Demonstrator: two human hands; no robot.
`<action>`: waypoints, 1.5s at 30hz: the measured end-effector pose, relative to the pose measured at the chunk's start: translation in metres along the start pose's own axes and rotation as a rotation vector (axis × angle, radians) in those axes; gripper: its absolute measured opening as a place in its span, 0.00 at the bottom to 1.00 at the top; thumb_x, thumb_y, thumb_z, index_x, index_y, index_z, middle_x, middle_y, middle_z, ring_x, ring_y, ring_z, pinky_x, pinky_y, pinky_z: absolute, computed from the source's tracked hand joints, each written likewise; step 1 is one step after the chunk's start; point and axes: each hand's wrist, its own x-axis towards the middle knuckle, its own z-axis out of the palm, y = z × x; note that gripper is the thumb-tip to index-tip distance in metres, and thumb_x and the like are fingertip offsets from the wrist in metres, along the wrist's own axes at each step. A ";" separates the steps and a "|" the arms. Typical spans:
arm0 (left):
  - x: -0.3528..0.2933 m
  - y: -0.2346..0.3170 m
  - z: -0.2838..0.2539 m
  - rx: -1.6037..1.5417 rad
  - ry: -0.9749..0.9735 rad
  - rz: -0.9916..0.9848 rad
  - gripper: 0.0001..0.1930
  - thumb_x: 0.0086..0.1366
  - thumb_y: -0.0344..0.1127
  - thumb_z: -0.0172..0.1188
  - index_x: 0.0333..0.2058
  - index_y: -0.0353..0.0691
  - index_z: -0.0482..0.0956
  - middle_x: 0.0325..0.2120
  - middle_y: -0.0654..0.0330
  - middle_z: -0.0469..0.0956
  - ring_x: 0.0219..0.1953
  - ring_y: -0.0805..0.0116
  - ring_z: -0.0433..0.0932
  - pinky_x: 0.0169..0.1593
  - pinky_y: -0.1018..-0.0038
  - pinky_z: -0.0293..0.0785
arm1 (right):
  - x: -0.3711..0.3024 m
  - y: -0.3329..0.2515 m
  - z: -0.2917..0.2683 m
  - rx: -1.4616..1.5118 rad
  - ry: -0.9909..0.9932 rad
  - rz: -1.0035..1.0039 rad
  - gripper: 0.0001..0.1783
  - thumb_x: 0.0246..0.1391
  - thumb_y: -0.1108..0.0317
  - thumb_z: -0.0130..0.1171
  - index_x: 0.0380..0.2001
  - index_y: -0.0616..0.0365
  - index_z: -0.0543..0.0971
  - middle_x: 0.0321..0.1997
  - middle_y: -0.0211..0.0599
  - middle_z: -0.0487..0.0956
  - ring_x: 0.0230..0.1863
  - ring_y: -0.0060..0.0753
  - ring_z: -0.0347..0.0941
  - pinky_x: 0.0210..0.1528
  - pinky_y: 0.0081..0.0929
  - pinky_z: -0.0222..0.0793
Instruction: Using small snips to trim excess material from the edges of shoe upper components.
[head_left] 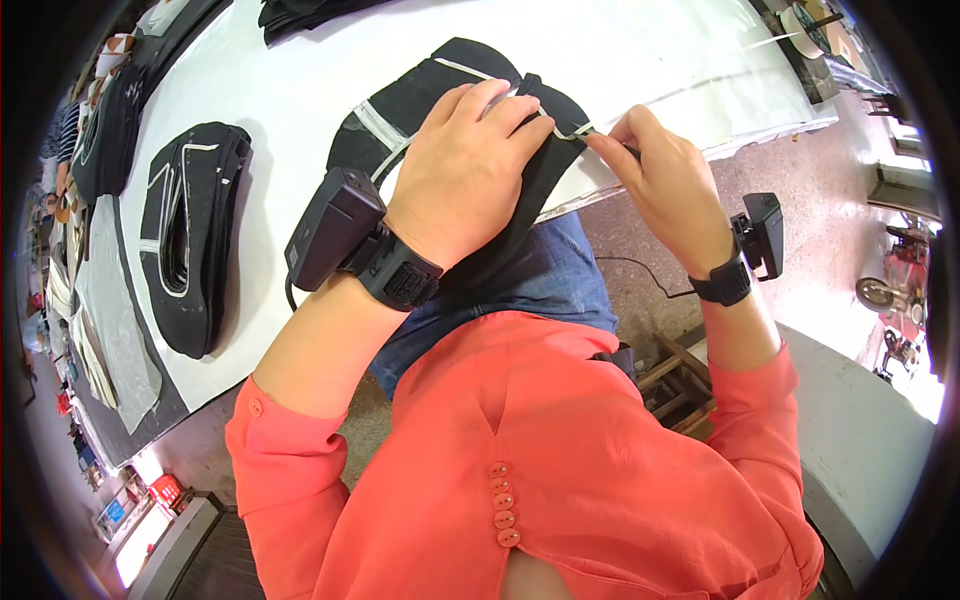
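A black fabric piece with white tape strips, shaped like a shoe upper, lies at the near edge of the white table. My left hand rests flat on it, fingers spread and pressing down; its thumb is hidden. One black flap of the piece hangs over the table edge toward my lap. Just right of it, my right hand is closed in a pinch at the end of a white strip. Something thin and dark shows between its fingers, too covered to name.
Another black piece with white strips lies on the white table at left. More black pieces are stacked beyond it. A spool stands at the far right corner. A wooden stool is beside me.
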 end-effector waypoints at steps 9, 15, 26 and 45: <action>0.002 0.009 -0.009 0.124 -0.123 0.031 0.26 0.58 0.23 0.59 0.53 0.55 0.83 0.54 0.60 0.78 0.61 0.55 0.74 0.66 0.55 0.68 | 0.004 0.002 -0.007 0.204 0.041 0.195 0.20 0.66 0.55 0.63 0.32 0.64 0.77 0.21 0.43 0.76 0.22 0.38 0.72 0.28 0.35 0.68; -0.011 0.004 -0.016 0.089 -0.136 0.019 0.29 0.61 0.21 0.56 0.59 0.60 0.79 0.61 0.57 0.75 0.65 0.53 0.71 0.68 0.49 0.63 | 0.011 -0.006 -0.004 0.416 0.059 0.150 0.19 0.66 0.56 0.63 0.36 0.65 0.78 0.21 0.38 0.75 0.23 0.25 0.66 0.27 0.28 0.65; -0.093 -0.058 -0.129 -0.782 -0.138 -1.081 0.19 0.76 0.36 0.54 0.62 0.37 0.73 0.56 0.59 0.76 0.56 0.70 0.77 0.59 0.72 0.73 | 0.023 -0.047 0.010 0.447 -0.541 -0.290 0.11 0.48 0.72 0.72 0.33 0.61 0.80 0.27 0.43 0.81 0.27 0.42 0.77 0.31 0.31 0.70; -0.126 -0.041 -0.127 -1.010 -0.127 -1.222 0.18 0.74 0.31 0.57 0.58 0.27 0.74 0.50 0.61 0.81 0.50 0.77 0.76 0.56 0.78 0.72 | 0.042 -0.091 0.059 0.117 -0.216 -0.647 0.07 0.51 0.70 0.64 0.30 0.63 0.79 0.53 0.40 0.81 0.34 0.40 0.83 0.31 0.32 0.77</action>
